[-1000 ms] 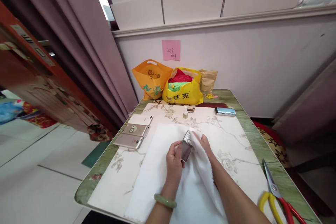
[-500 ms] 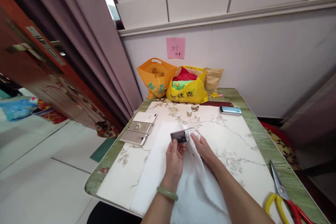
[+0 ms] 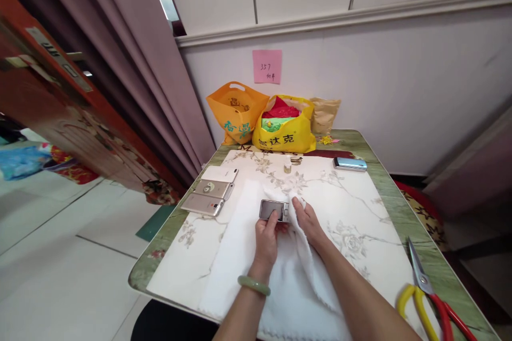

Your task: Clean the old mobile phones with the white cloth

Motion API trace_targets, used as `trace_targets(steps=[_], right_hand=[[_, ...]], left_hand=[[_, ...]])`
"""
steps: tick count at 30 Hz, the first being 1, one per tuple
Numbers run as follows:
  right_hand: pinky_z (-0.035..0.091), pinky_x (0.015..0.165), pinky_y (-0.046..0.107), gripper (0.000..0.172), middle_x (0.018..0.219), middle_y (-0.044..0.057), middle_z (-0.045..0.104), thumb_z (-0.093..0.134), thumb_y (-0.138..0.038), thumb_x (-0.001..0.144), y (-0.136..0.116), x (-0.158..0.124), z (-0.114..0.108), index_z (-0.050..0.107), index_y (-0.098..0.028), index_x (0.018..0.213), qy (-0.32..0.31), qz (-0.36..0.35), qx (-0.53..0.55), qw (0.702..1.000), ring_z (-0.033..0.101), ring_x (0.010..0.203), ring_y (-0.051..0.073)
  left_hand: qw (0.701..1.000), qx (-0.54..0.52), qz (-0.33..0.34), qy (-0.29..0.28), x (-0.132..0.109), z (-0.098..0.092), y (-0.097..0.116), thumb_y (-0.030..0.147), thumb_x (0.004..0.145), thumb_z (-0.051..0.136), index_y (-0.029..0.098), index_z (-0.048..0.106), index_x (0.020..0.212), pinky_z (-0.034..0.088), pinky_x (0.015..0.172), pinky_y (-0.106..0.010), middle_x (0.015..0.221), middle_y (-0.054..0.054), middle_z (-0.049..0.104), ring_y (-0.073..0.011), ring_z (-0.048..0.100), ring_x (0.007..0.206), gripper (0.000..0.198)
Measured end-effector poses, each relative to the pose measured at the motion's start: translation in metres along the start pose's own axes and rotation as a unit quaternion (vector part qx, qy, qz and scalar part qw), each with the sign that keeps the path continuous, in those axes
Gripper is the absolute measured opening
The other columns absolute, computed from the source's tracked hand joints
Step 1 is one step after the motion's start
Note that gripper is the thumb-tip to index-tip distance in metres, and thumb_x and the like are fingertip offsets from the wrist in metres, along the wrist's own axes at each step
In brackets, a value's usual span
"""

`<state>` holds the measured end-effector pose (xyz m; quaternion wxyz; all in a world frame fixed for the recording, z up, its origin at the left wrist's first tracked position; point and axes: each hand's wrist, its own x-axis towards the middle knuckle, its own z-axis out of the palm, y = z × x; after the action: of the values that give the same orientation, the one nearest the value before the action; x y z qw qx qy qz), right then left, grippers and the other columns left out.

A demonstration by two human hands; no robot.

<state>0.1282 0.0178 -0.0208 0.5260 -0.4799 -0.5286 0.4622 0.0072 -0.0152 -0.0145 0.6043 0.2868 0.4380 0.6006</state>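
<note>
My left hand (image 3: pixel 267 238) grips a small silver mobile phone (image 3: pixel 271 209) with a dark screen, the thumb lying on its lower edge and screen. A white cloth (image 3: pixel 240 256) spreads under both hands on the table. With fingers closed, my right hand (image 3: pixel 307 219) pinches a fold of this cloth against the phone's right end, where the keys are partly covered. A green bangle (image 3: pixel 254 285) circles my left wrist.
Three phones (image 3: pixel 203 204) lie at the left on the flowered mat (image 3: pixel 352 224). A blue phone (image 3: pixel 350 164) sits at the back right, scissors (image 3: pixel 424 282) at the front right. A small bottle (image 3: pixel 287 165), an orange bag (image 3: pixel 236 114) and a yellow bag (image 3: pixel 285 138) stand at the back.
The phone has levelled out from a slight tilt. My left thumb has moved right and up onto the screen. My right hand still presses the cloth at the phone's right end.
</note>
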Motion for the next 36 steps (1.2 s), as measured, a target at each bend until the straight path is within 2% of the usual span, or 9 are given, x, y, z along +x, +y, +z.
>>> trace_targets(steps=[7,9,12,15,20,23,27,31,36], right_hand=[[0.04,0.062,0.024,0.03,0.067,-0.003,0.055,0.053,-0.049,0.087,-0.012,-0.004,-0.004,0.057,-0.021,0.078,-0.153,-0.047,-0.068,0.985,0.049,0.063,0.014],[0.039,0.061,0.024,0.03,0.066,-0.003,0.053,0.054,-0.049,0.086,-0.011,-0.004,-0.002,0.055,-0.02,0.076,-0.121,-0.041,-0.053,0.99,0.048,0.063,0.014],[0.039,0.061,0.025,0.032,0.067,-0.003,0.05,0.051,-0.049,0.087,-0.006,-0.002,0.002,0.052,-0.02,0.075,-0.054,-0.034,-0.018,0.998,0.045,0.063,0.013],[0.039,0.06,0.025,0.032,0.067,-0.003,0.049,0.048,-0.05,0.089,-0.001,-0.001,0.005,0.05,-0.02,0.077,-0.031,-0.015,0.005,0.999,0.044,0.062,0.013],[0.04,0.061,0.025,0.033,0.068,-0.003,0.051,0.048,-0.052,0.089,0.003,-0.001,0.004,0.052,-0.021,0.079,-0.056,-0.008,0.009,0.998,0.046,0.063,0.014],[0.041,0.059,0.025,0.035,0.067,-0.003,0.051,0.048,-0.054,0.089,0.003,0.001,0.001,0.05,-0.021,0.078,-0.071,0.001,0.039,0.997,0.046,0.061,0.013],[0.04,0.055,0.025,0.036,0.066,-0.003,0.049,0.049,-0.056,0.087,0.004,0.004,-0.003,0.049,-0.021,0.079,-0.089,0.028,0.083,0.992,0.045,0.059,0.012],[0.04,0.056,0.024,0.037,0.067,-0.004,0.048,0.051,-0.056,0.086,0.006,0.006,-0.005,0.05,-0.02,0.078,-0.088,0.031,0.086,0.992,0.044,0.059,0.011],[0.04,0.058,0.024,0.039,0.07,-0.002,0.053,0.054,-0.058,0.082,0.003,0.008,-0.006,0.055,-0.019,0.078,-0.077,0.036,0.087,0.993,0.046,0.063,0.012]], left_hand=[[0.99,0.11,0.027,0.084,-0.001,-0.003,-0.002,0.058,0.08,0.056,0.012,0.063,0.08,0.042,0.057,-0.026,0.064,-0.003,0.061,-0.0143,0.054,0.06,0.047],[0.988,0.138,0.046,0.059,-0.003,-0.001,0.001,0.055,0.081,0.057,0.013,0.062,0.087,0.045,0.064,-0.027,0.071,-0.003,0.062,-0.0152,0.056,0.066,0.043],[0.985,0.148,0.085,-0.025,-0.007,0.004,0.007,0.044,0.08,0.063,0.017,0.058,0.097,0.046,0.072,-0.027,0.083,-0.003,0.062,-0.0159,0.057,0.077,0.033],[0.982,0.157,0.099,-0.041,-0.008,0.006,0.01,0.042,0.083,0.06,0.018,0.057,0.093,0.045,0.07,-0.026,0.08,-0.001,0.059,-0.0146,0.055,0.076,0.026],[0.984,0.152,0.09,-0.024,-0.006,0.001,0.006,0.042,0.084,0.059,0.019,0.054,0.083,0.041,0.061,-0.023,0.069,0.002,0.053,-0.0108,0.048,0.063,0.023],[0.987,0.141,0.055,-0.06,-0.006,0.0,0.006,0.042,0.084,0.058,0.019,0.051,0.083,0.034,0.049,-0.021,0.061,0.006,0.046,-0.0079,0.039,0.051,0.023],[0.984,0.149,0.034,-0.094,-0.007,0.0,0.01,0.041,0.084,0.058,0.019,0.05,0.084,0.03,0.045,-0.02,0.059,0.007,0.044,-0.007,0.038,0.047,0.023],[0.984,0.144,0.03,-0.104,-0.008,0.0,0.012,0.039,0.084,0.057,0.019,0.052,0.089,0.033,0.048,-0.019,0.063,0.005,0.048,-0.0071,0.038,0.049,0.021],[0.985,0.12,0.07,-0.106,-0.008,0.002,0.013,0.034,0.083,0.057,0.017,0.056,0.091,0.042,0.064,-0.022,0.076,0.001,0.055,-0.0117,0.049,0.068,0.018]])
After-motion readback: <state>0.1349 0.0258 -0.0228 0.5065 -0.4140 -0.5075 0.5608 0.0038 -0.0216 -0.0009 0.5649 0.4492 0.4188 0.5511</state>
